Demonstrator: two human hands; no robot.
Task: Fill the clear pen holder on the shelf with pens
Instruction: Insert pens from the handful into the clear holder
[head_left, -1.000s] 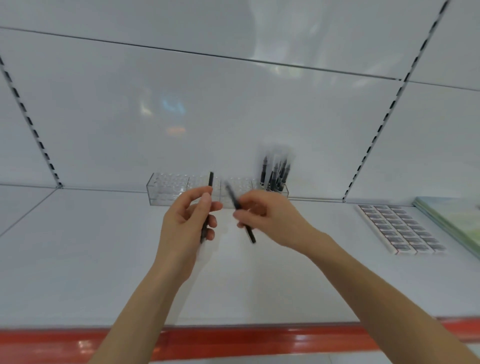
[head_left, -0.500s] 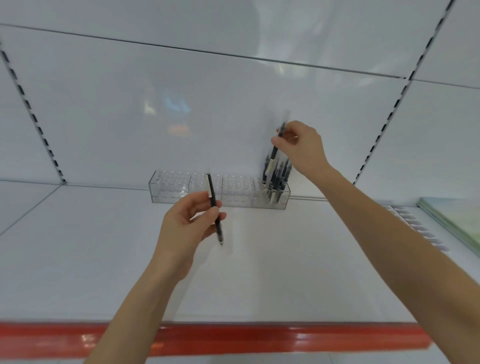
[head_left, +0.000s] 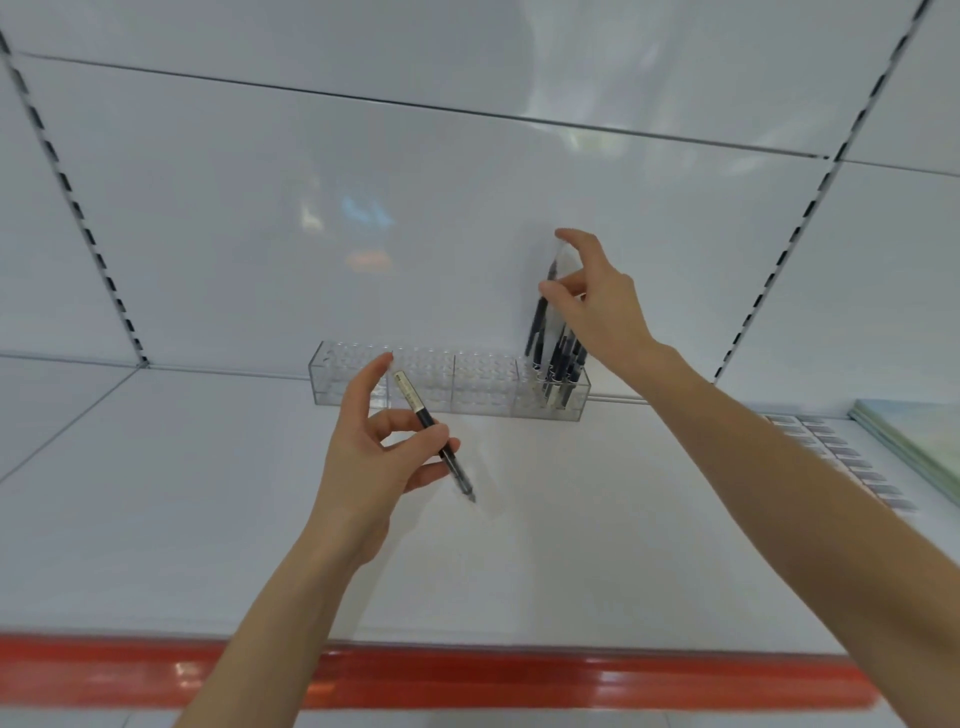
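Note:
A long clear pen holder (head_left: 415, 384) with rows of holes stands at the back of the white shelf (head_left: 156, 493). Several dark pens (head_left: 563, 364) stand upright in its right end. My right hand (head_left: 597, 306) hovers above that end, fingers spread around a dark pen (head_left: 540, 312) whose lower end sits among the others. My left hand (head_left: 374, 462) is in front of the holder's left half, pinching a black pen (head_left: 436, 441) with a pale cap, tip pointing down and right.
A red strip (head_left: 467, 675) runs along the shelf's front edge. At the far right lie a grid of small packaged items (head_left: 841, 457) and a stack of greenish books (head_left: 919, 441). Slotted uprights (head_left: 78, 208) run up the white back panel.
My right hand carried its pen from in front of me up to the holder's right end and lowered it among the standing pens, then loosened its fingers. My left hand tilted its pen.

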